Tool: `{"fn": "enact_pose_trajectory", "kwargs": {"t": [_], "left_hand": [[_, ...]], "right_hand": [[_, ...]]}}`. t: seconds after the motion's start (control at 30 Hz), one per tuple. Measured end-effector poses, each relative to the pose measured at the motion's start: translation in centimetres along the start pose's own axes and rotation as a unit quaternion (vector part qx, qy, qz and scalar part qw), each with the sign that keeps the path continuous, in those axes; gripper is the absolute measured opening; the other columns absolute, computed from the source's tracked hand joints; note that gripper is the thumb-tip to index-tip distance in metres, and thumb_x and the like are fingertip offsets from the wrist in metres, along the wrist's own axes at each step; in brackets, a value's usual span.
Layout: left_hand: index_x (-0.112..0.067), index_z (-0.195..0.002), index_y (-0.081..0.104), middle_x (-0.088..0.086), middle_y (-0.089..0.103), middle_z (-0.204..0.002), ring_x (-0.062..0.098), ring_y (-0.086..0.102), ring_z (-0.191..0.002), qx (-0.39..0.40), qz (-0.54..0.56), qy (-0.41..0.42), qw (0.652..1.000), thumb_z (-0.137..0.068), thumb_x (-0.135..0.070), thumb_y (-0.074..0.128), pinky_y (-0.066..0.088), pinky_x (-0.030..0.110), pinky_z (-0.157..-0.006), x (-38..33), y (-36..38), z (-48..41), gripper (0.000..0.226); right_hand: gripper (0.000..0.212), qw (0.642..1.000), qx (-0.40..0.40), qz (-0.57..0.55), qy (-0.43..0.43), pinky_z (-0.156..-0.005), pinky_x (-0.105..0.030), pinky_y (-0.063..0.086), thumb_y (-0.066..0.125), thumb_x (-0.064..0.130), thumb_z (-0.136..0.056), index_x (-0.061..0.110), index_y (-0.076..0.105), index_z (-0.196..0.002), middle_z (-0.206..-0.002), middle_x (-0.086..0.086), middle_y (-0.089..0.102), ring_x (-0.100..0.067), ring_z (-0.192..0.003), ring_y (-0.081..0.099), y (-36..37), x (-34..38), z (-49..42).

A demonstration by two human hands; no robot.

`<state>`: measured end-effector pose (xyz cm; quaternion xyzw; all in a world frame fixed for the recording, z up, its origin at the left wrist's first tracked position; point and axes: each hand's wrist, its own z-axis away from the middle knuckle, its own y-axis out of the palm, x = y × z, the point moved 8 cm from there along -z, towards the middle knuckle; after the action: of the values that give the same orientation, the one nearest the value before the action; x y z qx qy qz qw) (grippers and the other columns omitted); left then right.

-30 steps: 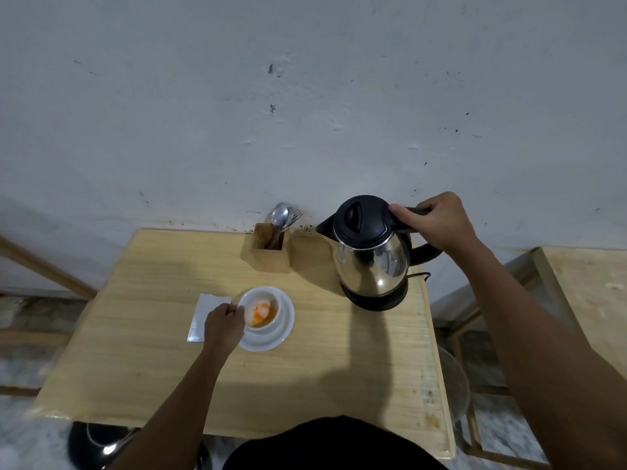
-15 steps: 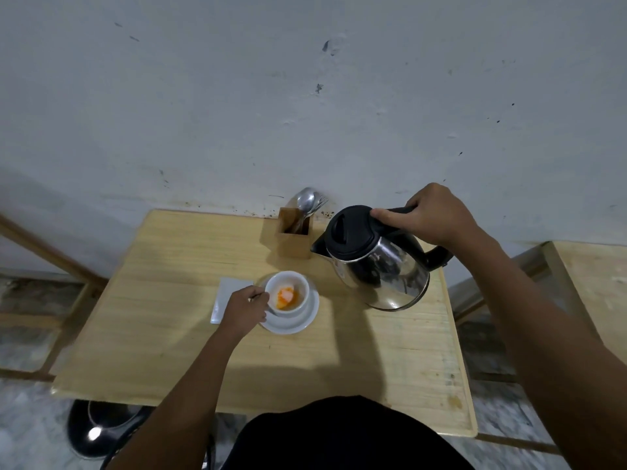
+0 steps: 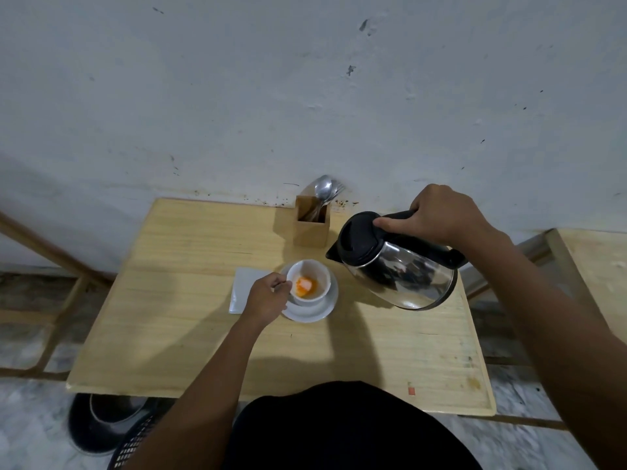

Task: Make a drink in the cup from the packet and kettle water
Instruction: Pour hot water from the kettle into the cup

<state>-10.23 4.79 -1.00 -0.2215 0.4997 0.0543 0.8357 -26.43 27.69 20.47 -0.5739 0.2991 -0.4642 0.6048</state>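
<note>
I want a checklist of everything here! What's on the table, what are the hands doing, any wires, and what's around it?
Surface: wooden table, pale planks, small stains near its right front corner.
Job's things: white cup on a saucer, orange and white contents at its bottom; steel kettle lifted and tilted, spout toward the cup, no water seen pouring.
Clutter: wooden holder with spoons at the wall; white paper left of the saucer.
Hands: left hand at the cup's left side; right hand grips the kettle handle.
Cables: nothing seen.
Surroundings: marked white wall; second wooden table at right; dark objects on the floor at lower left.
</note>
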Motion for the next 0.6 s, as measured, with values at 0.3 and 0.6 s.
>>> {"fn": "enact_pose_trajectory", "kwargs": {"t": [0.3,0.6], "left_hand": [[-0.007,-0.096,0.065,-0.001,0.06,-0.08,0.015,0.058,-0.066,0.026,-0.025,0.007,0.999,-0.093,-0.019,0.058,0.059,0.05,-0.077,0.2,-0.1,-0.6,0.015],[-0.01,-0.093,0.065,-0.001,0.061,-0.08,0.016,0.059,-0.068,0.041,-0.032,0.013,0.999,-0.092,-0.019,0.058,0.059,0.051,-0.076,0.5,-0.1,-1.0,0.012]], "right_hand": [[0.077,0.999,0.019,0.031,0.015,-0.049,-0.025,0.031,0.06,0.085,-0.059,0.014,0.035,-0.047,-0.044,0.001,0.036,-0.019,-0.044,0.042,1.2,1.7,0.7],[0.077,0.998,0.022,0.055,0.016,-0.049,-0.025,0.033,0.057,0.087,-0.06,0.012,0.042,-0.048,-0.046,0.001,0.041,-0.019,-0.046,0.046,1.7,2.7,1.3]]}}
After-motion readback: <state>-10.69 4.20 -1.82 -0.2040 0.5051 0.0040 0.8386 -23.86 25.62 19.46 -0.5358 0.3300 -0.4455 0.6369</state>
